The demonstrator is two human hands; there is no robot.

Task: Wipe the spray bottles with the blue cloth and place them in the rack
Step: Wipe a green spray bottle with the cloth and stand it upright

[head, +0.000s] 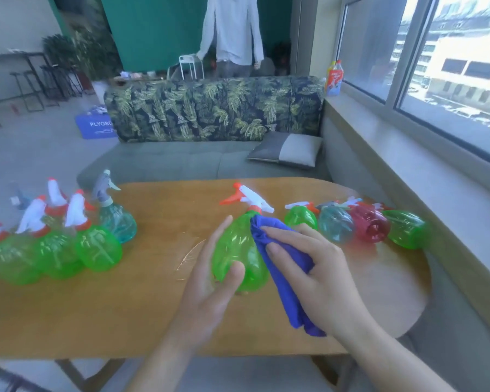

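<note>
A green spray bottle with a white and orange trigger head is held above the middle of the wooden table. My left hand cradles its left and lower side, thumb across the belly. My right hand presses the blue cloth against the bottle's right side, fingers curled round the cloth. Several bottles lie on their sides at the right: green, teal, red, green. Several bottles stand upright at the left, mostly green and one teal. No rack is visible.
A grey bench with a leaf-print backrest and a cushion runs behind the table. A window sill lines the right side, with a bottle on it. A person in a light shirt stands at the back.
</note>
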